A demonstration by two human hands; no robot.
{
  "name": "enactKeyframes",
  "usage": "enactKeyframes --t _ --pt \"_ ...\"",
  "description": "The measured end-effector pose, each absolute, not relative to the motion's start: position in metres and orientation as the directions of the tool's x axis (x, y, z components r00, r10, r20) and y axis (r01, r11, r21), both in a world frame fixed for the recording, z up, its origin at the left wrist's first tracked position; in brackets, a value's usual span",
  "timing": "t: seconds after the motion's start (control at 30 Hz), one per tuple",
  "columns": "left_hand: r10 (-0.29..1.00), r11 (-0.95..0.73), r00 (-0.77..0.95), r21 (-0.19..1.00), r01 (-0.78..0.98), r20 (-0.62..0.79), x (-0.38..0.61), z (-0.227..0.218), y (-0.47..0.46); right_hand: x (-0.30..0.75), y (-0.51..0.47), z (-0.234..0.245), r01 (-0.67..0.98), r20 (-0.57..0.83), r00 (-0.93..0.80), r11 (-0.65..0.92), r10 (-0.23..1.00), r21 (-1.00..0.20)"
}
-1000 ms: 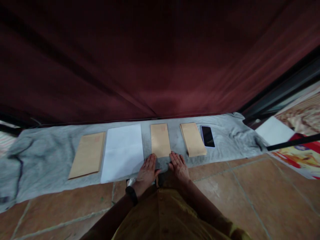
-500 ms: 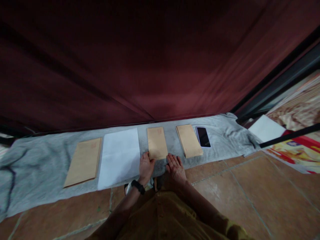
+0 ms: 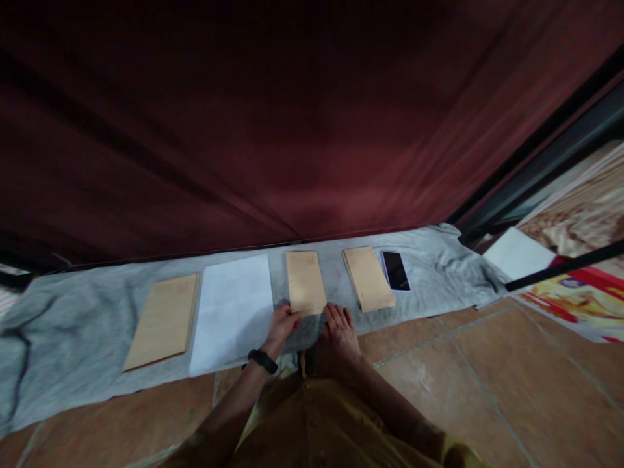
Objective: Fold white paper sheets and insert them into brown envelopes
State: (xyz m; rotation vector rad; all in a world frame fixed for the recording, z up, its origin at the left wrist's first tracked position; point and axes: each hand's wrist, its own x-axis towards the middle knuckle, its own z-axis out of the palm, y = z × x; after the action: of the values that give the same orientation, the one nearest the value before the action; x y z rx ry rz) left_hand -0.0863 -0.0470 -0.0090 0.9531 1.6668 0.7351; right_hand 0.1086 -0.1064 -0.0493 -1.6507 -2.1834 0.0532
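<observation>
A brown paper envelope [image 3: 306, 283] lies flat in the middle of the grey cloth [image 3: 336, 279]. My left hand [image 3: 281, 325], with a black band on the wrist, pinches its near left corner between thumb and fingers. My right hand [image 3: 341, 328] rests flat at the near right corner, fingers stretched out and fingertips touching the edge. A large white paper sheet [image 3: 234, 305] lies left of this envelope. Farther left is a stack of larger brown envelopes [image 3: 164, 318]. To the right sits a stack of small brown envelopes [image 3: 369, 278].
A phone [image 3: 396, 271] with a dark screen lies by the right envelope stack. Dark red fabric [image 3: 312, 162] rises behind the cloth. A dark metal bar [image 3: 565, 266] and a colourful printed package [image 3: 575, 296] are at the right. Tiled floor [image 3: 439, 377] is below.
My left hand has shifted slightly and now pinches the envelope's corner with thumb and fingers. My right hand stays at the other corner. The whole view has tilted a little.
</observation>
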Motion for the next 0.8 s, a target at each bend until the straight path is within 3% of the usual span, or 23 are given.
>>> enactKeyframes --t 0.27,0.53,0.7,0.8 --pt "0.832 0.554 -0.022 0.833 0.0 -0.554 -0.084 0.002 -0.057 0.09 -0.096 -0.042 0.862 0.316 -0.33 0.42 0.889 -0.283" --pt "0.869 0.492 -0.067 0.87 0.007 -0.491 -0.074 -0.008 -0.061 0.082 -0.093 -0.047 0.843 0.258 -0.368 0.438 0.893 -0.312" --pt "0.912 0.408 -0.072 0.911 0.054 -0.404 -0.071 -0.01 -0.068 0.082 -0.094 -0.047 0.753 0.3 -0.279 0.402 0.912 -0.521" --pt "0.932 0.36 -0.062 0.93 0.078 -0.356 -0.07 -0.004 -0.07 0.086 -0.088 -0.049 0.675 0.318 -0.063 0.275 0.946 -0.685"
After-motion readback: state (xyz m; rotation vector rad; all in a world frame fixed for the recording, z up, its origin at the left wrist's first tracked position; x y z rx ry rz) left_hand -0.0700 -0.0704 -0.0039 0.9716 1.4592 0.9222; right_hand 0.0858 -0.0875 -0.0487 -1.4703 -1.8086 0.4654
